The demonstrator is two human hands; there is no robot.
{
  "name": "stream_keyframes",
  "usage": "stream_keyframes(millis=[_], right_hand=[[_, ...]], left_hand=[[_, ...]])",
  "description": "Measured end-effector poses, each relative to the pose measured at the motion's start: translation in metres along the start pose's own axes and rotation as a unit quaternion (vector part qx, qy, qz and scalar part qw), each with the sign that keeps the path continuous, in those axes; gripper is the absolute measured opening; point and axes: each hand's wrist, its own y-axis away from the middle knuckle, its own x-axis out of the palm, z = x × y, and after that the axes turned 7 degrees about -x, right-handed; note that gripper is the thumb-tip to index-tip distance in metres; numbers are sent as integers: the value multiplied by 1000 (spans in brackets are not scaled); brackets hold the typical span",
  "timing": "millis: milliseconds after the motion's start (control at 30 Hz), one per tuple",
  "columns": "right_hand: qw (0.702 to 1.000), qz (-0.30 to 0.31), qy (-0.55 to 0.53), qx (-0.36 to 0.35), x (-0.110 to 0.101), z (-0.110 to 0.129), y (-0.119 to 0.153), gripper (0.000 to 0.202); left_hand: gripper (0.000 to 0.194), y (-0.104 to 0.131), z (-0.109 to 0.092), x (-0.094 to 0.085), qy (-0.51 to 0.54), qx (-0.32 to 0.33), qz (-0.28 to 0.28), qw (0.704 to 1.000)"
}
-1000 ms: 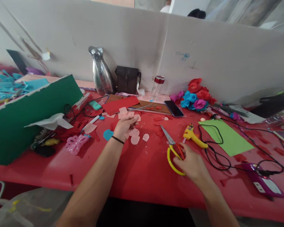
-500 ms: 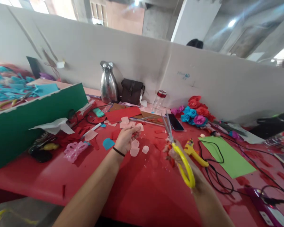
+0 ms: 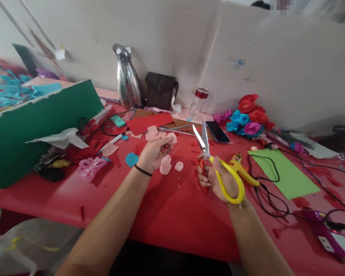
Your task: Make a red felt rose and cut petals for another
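Note:
My left hand (image 3: 153,155) is closed in a pinch on a small pale pink paper petal (image 3: 171,137) with rounded edges. My right hand (image 3: 222,184) grips a pair of scissors (image 3: 206,151) with one yellow and one red handle. Their blades stand apart, tips pointing away from me, to the right of the petal and not touching it. Below my left fingers, several cut pink petals (image 3: 165,165) lie on the red table (image 3: 172,214). More pink paper pieces (image 3: 151,132) lie just behind that hand, and a blue paper piece (image 3: 131,159) is beside it.
A yellow glue gun (image 3: 244,172) with a black cord and a green sheet (image 3: 287,172) are on the right. Behind stand a metal jug (image 3: 128,82), a dark bag (image 3: 161,92), a glass jar (image 3: 198,103) and paper flowers (image 3: 250,117). A green board (image 3: 46,130) borders the left.
The view has tilted down. My right hand has turned the scissors, so the palm and both handles show more clearly and the blades are spread wider. The left hand still pinches the petal.

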Motion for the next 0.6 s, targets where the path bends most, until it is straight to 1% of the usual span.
stream_keyframes(millis=[67, 133, 200, 267, 333, 367, 433, 500, 533, 567, 600], right_hand=[[1000, -11, -6, -1, -4, 5, -1, 51], [999, -35, -2, -16, -7, 8, -2, 48], [997, -68, -11, -39, -10, 10, -3, 44], [992, -102, -44, -66, -12, 11, -3, 40], [983, -132, -93, -90, -14, 11, -4, 37], [977, -145, -116, -103, -15, 12, -4, 36], [967, -161, -151, -127, -17, 12, -4, 33], [959, -170, -172, -148, -17, 12, -4, 30], [956, -174, -178, -156, -17, 12, -4, 29], [953, -178, -182, -163, -17, 12, -5, 29], [951, -182, -185, -169, -17, 11, -5, 28]], left_hand=[[10, -2, 2, -1, -60, 15, -18, 998], [13, -4, 6, -3, -146, 51, -33, 987], [15, -7, 10, -5, -235, 85, -46, 967], [17, -12, 15, -7, -313, 101, -58, 943], [20, -16, 19, -9, -393, 112, -74, 910], [21, -18, 21, -10, -437, 124, -85, 887], [22, -21, 23, -12, -524, 170, -111, 827], [24, -22, 22, -13, -586, 214, -145, 769], [25, -23, 21, -14, -601, 222, -159, 751], [25, -24, 20, -16, -607, 223, -171, 744], [24, -25, 18, -18, -598, 225, -184, 747]])
